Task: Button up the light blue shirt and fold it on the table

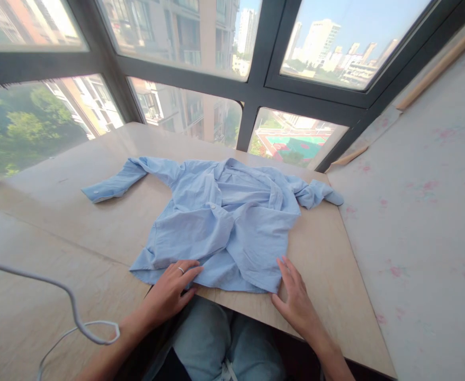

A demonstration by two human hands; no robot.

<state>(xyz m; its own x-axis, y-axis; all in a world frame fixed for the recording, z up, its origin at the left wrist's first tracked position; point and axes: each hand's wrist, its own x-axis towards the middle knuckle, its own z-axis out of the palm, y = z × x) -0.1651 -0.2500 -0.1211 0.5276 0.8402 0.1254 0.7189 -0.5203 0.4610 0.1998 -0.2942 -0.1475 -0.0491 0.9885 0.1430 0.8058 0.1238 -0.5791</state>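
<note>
A light blue button-up shirt (224, 222) lies spread and rumpled on a pale wooden board (97, 211), collar toward the window, one sleeve stretched out to the left. My left hand (172, 288), with a ring on one finger, rests flat on the shirt's lower hem, fingers stretched out. My right hand (294, 296) lies open on the board, its fingertips touching the hem's lower right corner. Neither hand holds anything.
A white hanger (77, 317) of thin wire lies at the lower left of the board. Large dark-framed windows (252, 100) rise behind the board. A pale wall with faint pink marks (427, 201) stands on the right. My legs in light jeans (224, 344) show below the board's edge.
</note>
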